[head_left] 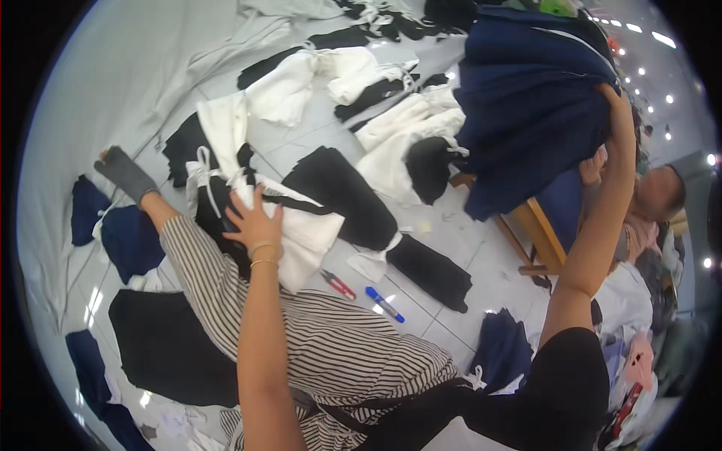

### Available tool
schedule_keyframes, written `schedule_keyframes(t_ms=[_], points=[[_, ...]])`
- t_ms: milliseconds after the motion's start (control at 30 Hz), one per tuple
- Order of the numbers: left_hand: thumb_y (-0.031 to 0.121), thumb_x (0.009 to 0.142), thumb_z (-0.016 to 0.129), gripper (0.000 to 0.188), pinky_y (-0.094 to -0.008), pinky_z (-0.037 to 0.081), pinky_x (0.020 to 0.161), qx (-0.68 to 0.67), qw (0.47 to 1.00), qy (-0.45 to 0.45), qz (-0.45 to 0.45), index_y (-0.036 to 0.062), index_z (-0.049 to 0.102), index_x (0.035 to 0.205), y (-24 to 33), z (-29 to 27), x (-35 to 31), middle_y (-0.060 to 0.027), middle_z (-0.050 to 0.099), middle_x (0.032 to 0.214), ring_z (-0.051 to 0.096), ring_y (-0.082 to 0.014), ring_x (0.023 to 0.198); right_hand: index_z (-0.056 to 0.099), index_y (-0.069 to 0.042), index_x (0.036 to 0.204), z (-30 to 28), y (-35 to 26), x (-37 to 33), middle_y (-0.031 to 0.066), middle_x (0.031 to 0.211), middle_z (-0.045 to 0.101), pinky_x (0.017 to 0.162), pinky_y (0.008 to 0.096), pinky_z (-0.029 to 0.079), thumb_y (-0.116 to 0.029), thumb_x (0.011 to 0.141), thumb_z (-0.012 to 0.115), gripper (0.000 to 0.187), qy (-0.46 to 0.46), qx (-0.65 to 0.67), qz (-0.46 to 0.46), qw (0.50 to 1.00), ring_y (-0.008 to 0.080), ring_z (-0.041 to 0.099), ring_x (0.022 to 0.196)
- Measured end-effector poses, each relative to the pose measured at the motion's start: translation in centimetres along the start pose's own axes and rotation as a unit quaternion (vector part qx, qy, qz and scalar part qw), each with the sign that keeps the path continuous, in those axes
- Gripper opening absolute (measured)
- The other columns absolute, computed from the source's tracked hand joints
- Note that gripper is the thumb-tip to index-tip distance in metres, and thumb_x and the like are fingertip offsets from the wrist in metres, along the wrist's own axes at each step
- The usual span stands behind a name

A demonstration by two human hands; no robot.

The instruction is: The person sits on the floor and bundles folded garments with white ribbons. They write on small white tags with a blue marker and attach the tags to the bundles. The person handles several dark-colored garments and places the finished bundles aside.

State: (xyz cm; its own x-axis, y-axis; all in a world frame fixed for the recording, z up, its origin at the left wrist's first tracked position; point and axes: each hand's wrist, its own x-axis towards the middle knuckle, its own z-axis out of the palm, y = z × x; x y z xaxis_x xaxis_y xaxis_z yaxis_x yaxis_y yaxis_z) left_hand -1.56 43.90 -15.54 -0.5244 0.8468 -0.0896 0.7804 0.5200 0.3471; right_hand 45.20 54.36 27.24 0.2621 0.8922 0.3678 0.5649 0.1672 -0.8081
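My right hand (616, 107) is raised at the right, closed on the edge of a large navy pleated cloth (530, 113) that hangs down from it. A white cord or strip runs along the cloth's upper edge. My left hand (258, 225) lies with fingers spread on a bundle of black and white cloth by my lap. White fabric (304, 237) of that bundle spreads out beside the hand, and a white tie (204, 169) loops above it. Nothing is gripped in the left hand.
Red-handled thread snips (338, 286) and a blue marker (384, 304) lie on the tiled floor. Folded black cloth (342, 197), white pieces (410, 120) and navy bundles (502, 349) surround me. At the right are a wooden stool (547, 239) and another person (660, 194).
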Motion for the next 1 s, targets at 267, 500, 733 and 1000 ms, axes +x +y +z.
schedule_keyframes(t_ms=[267,500,733,1000], points=[[0.048,0.082,0.068,0.068,-0.0809,0.019,0.100,0.003,0.999,-0.036,0.001,0.0459,0.038,0.143,0.0,-0.7,-0.1,-0.0065,0.011,0.160,0.015,-0.0402,0.145,0.053,0.008,0.128,-2.2,15.0,1.3,0.0301,0.118,0.063,0.095,0.0410,0.048,-0.035,0.066,0.075,0.079,0.040,-0.436,-0.048,0.898,0.0397,0.061,0.112],[0.043,0.080,0.070,0.069,-0.0810,0.019,0.100,-0.035,0.998,-0.053,0.015,0.0442,0.040,0.142,0.5,-1.1,-0.7,-0.0058,0.011,0.160,0.012,-0.0385,0.146,0.048,-0.010,0.137,3.7,25.8,-2.2,0.0206,0.133,0.052,0.097,0.0506,0.045,-0.041,0.070,0.078,0.080,0.041,-0.633,0.124,0.763,0.0410,0.050,0.123],[0.041,0.081,0.070,0.067,-0.0804,0.021,0.100,-0.029,0.999,-0.034,-0.001,0.0432,0.040,0.142,-0.3,-1.1,-0.3,-0.0079,0.013,0.159,0.013,-0.0399,0.145,0.043,-0.017,0.142,7.0,20.4,-5.2,0.0138,0.142,0.041,0.096,0.0568,0.040,-0.034,0.075,0.079,0.077,0.077,-0.657,0.015,0.750,0.0363,0.042,0.127],[0.040,0.083,0.069,0.066,-0.0802,0.023,0.100,-0.041,0.998,-0.043,0.007,0.0428,0.039,0.142,-0.1,-1.0,-0.3,-0.0087,0.012,0.159,0.012,-0.0407,0.145,0.051,-0.017,0.136,6.9,21.4,-5.1,0.0103,0.142,0.043,0.093,0.0567,0.041,-0.032,0.077,0.078,0.066,0.043,-0.679,0.018,0.733,0.0337,0.042,0.128]])
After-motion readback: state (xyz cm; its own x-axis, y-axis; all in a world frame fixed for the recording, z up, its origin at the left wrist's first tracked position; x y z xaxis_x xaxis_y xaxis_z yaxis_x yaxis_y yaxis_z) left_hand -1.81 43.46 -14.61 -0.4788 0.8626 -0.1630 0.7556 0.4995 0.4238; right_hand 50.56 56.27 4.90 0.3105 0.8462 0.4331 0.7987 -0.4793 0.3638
